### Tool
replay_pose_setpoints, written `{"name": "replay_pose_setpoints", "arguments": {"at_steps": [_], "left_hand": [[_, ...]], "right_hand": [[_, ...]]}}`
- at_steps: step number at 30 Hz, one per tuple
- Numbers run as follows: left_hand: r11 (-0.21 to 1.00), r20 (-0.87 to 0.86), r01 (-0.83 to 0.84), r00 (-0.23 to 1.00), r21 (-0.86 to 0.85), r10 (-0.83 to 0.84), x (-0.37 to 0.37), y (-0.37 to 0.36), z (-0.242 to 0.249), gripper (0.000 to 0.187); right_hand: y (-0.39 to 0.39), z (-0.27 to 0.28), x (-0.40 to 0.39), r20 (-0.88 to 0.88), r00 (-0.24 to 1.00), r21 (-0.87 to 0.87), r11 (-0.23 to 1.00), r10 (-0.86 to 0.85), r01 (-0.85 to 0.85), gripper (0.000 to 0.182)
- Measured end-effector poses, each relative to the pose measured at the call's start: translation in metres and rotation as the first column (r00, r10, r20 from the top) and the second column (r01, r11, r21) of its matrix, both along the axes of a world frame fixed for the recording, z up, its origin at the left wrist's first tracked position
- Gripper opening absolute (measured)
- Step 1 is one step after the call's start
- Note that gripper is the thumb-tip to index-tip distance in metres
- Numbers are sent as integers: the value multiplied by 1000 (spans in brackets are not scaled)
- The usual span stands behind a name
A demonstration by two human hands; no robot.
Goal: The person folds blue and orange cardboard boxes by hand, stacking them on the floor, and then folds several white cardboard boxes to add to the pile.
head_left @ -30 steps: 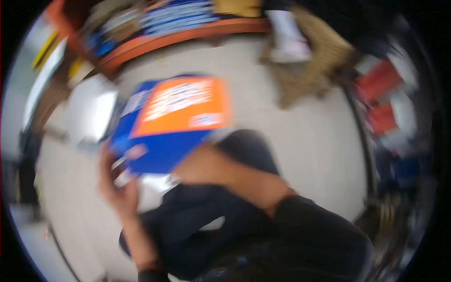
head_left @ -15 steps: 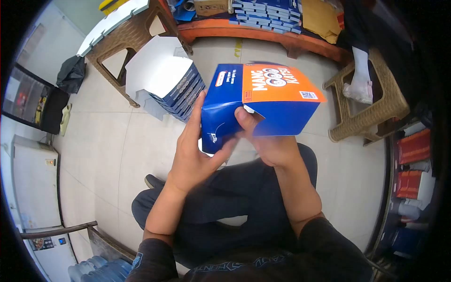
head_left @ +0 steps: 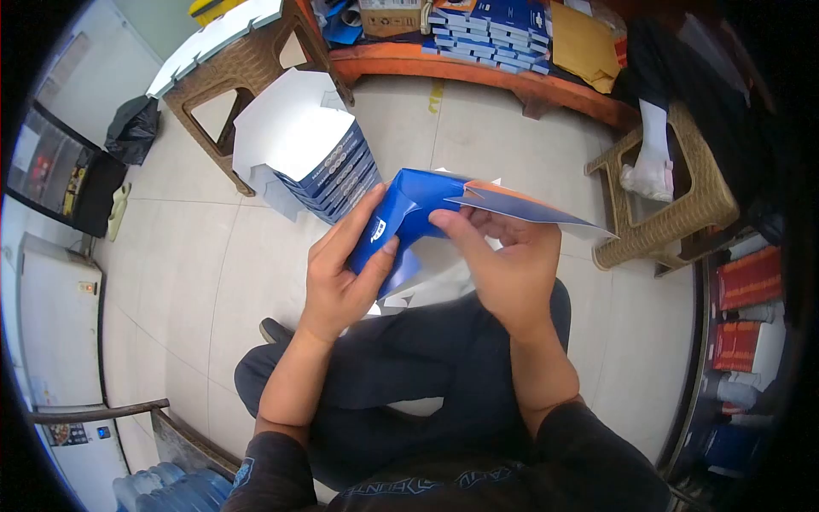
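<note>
A blue and orange cardboard box (head_left: pixel 426 189) is held up above my lap, tilted so that its orange panel faces away and shows nearly edge-on. Around its left end closes my left hand (head_left: pixel 341 269), thumb on the near side and fingers along the far edge. My right hand (head_left: pixel 516 269) pinches the box near the base of its orange panel, thumb on the blue side and the other fingers partly behind. Beyond my left hand, a stack of flattened or nested blue boxes (head_left: pixel 337 175) stands on the floor, a white inner face on top.
Brown plastic stools stand at the far left (head_left: pixel 205 94) and at the right (head_left: pixel 674 205), where another person's foot (head_left: pixel 650 175) rests. An orange-edged bench (head_left: pixel 478 75) at the back bears stacked blue cartons (head_left: pixel 486 30). Water bottles (head_left: pixel 175 488) are at lower left.
The box has come lower and turned, so its printed orange face is now edge-on. My right hand has shifted right and up along it, while the left stays on its end.
</note>
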State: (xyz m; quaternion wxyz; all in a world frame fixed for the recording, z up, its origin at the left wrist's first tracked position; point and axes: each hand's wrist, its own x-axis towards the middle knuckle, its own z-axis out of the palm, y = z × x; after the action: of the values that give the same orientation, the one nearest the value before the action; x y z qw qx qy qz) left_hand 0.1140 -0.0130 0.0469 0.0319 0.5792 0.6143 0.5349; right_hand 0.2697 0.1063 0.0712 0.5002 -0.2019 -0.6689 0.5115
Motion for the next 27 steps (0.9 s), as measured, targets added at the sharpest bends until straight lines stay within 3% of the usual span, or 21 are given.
{"name": "replay_pose_setpoints", "arguments": {"at_steps": [2,5,8,11,14,17,18,20,23,25,27], "left_hand": [[999,-65,-50,997,7,51,3,1,1,53],[992,-165,-74,982,104,90,6,6,-2,53],[982,-240,-121,959,142,153,6,7,-4,53],[975,-227,-146,957,165,182,10,8,-3,53],[971,-233,-182,948,157,215,15,6,-5,53],[981,-221,-159,958,114,181,17,5,-8,59],[990,-84,-133,987,39,136,17,5,-7,61],[994,201,-53,977,-97,71,19,5,-4,65],[882,589,317,806,-349,-56,3,-4,15,67],[918,594,285,801,-274,-71,-7,-5,9,60],[945,609,200,793,-261,0,-15,-7,8,56]], "right_hand": [[-10,0,-5,-22,994,23,994,-104,105,22],[-18,-2,-6,-33,998,-175,983,-61,54,30],[-20,14,-6,-57,998,-443,896,6,-31,26],[-16,10,-12,-204,979,-512,849,28,-131,26],[-18,-8,-16,-182,972,-524,823,146,-221,26],[-19,-2,-16,-219,963,-546,798,158,-256,24],[-15,-3,-13,-92,976,-463,859,199,-219,21],[-7,-9,-16,-119,951,-499,811,284,-305,19],[-2,-32,-21,-134,895,-454,776,425,-437,18],[-6,-35,-30,-174,866,-409,766,468,-496,25],[-17,-26,-25,37,886,-313,847,463,-430,41]]}}
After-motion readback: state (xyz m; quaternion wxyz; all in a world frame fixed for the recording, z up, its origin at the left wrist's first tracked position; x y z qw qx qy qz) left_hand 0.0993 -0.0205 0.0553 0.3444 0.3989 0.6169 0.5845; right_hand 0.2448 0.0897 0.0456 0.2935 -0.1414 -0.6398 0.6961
